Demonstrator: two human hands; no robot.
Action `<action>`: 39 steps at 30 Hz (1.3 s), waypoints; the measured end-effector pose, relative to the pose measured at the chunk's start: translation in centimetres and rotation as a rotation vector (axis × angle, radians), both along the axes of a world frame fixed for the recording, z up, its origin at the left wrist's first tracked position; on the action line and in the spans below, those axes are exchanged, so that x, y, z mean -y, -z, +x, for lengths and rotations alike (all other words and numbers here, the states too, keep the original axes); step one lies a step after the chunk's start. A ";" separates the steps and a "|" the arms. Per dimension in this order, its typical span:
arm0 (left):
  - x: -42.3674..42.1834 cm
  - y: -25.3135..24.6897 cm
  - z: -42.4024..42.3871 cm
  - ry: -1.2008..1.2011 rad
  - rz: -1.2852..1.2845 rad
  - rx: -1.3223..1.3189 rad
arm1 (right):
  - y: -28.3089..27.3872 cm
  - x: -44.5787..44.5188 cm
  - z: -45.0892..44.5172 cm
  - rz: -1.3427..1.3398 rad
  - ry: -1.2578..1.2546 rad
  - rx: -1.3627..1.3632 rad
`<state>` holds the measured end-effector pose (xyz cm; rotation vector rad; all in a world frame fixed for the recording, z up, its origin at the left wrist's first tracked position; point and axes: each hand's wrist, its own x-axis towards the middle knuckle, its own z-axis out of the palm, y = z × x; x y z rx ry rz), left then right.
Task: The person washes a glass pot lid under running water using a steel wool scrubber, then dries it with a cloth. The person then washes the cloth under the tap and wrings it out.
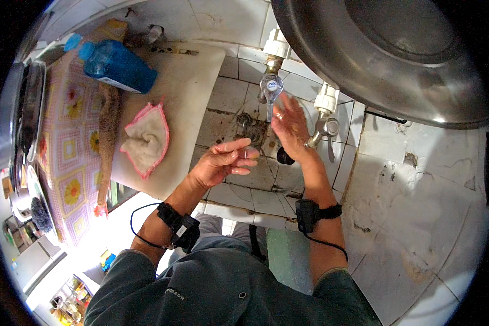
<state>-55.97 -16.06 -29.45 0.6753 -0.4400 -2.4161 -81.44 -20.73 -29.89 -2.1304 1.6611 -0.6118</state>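
Over a white-tiled sink basin [228, 95], my left hand [228, 161] looks wet and holds nothing, its fingers slightly bent and apart. My right hand [289, 126] is raised beside the lever of a tap [271, 87], blurred, with nothing seen in it; whether it touches the lever I cannot tell. Close to my right wrist is a second metal tap [328, 128]. A black round stopper-like thing [284, 155] lies partly behind that wrist. On the pale board left of the basin rests a crumpled white cloth [146, 138] with a pink edge.
A blue plastic bottle [120, 67] lies on the pale board [187, 81]. Further left are a brown rough strip [108, 138] and a flower-patterned cloth cover [71, 163]. A large metal basin [375, 53] hangs over the upper right. White tiled surface [407, 203] extends to the right.
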 end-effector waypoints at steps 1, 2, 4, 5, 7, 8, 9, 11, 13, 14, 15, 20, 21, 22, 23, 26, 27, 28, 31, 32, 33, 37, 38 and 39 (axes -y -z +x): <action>0.0 0.1 0.0 0.011 0.004 0.022 | -0.7 0.3 0.5 0.015 -0.053 -0.031; -0.1 0.2 0.0 0.022 0.008 0.044 | -1.1 0.5 1.1 0.031 -0.107 -0.061; -0.1 0.0 -0.5 0.044 -0.002 0.045 | -0.1 0.5 1.8 0.135 0.307 0.065; 0.1 -0.1 -0.7 0.057 -0.009 0.046 | 1.0 0.4 1.9 0.184 0.517 0.128; 0.3 -0.1 -0.7 0.031 -0.004 0.046 | 1.4 -0.2 3.1 -0.001 0.179 -0.019; 0.1 0.0 -0.5 0.008 0.001 0.048 | -0.5 -0.8 4.6 -0.028 0.035 -0.072; 0.1 0.0 -0.6 0.004 -0.013 0.050 | -1.9 -1.1 5.2 -0.061 -0.092 -0.129; -0.1 -0.1 -0.7 -0.005 -0.042 0.056 | -1.0 -1.0 4.8 -0.037 0.117 -0.138; 0.2 -0.1 -1.0 -0.018 -0.053 0.070 | 0.0 0.1 4.9 0.045 0.484 -0.045; 0.3 -0.1 -1.1 -0.024 -0.059 0.077 | 0.2 -0.7 4.8 0.052 0.356 -0.037; 0.4 0.0 -1.0 -0.047 -0.061 0.070 | -0.5 -1.9 5.5 -0.046 0.173 -0.107; 0.2 0.0 -1.5 -0.126 -0.040 0.099 | -0.8 -7.1 6.6 -0.122 0.071 0.007; 0.0 0.1 -1.3 -0.138 -0.020 0.129 | -0.4 -8.3 6.7 -0.094 0.144 0.055; -0.1 0.5 -1.4 -0.155 -0.042 0.155 | -0.8 -9.6 7.3 -0.082 0.136 0.037; -0.1 0.7 -1.1 -0.154 -0.042 0.146 | -0.6 -10.6 7.3 -0.088 0.080 0.097; 0.1 0.0 -0.6 -0.163 -0.041 0.178 | 2.7 -13.7 5.7 -0.113 -0.015 0.136; 0.1 -0.3 -0.6 -0.157 -0.043 0.192 | 2.9 -14.0 5.2 -0.051 0.181 0.231; 0.2 -0.6 -0.5 -0.150 -0.044 0.206 | 3.1 -14.3 4.8 0.015 0.377 0.325; 0.0 -1.1 -0.9 -0.120 -0.081 0.254 | 4.4 -12.7 5.0 0.139 0.730 0.844; 0.0 -1.3 -1.4 -0.104 -0.101 0.267 | 4.6 -11.8 4.8 0.158 0.806 1.059; 0.1 -1.5 -1.7 -0.083 -0.156 0.302 | 4.1 -10.9 4.5 0.230 0.758 1.074; 0.0 -2.6 -3.6 -0.036 -0.324 0.407 | 0.4 -9.4 4.4 0.394 0.716 1.048; 0.1 -2.9 -4.0 -0.015 -0.346 0.443 | 1.4 -9.8 4.5 0.417 0.742 1.106; 0.1 -3.0 -4.2 -0.002 -0.367 0.483 | 0.8 -9.6 5.0 0.444 0.758 1.163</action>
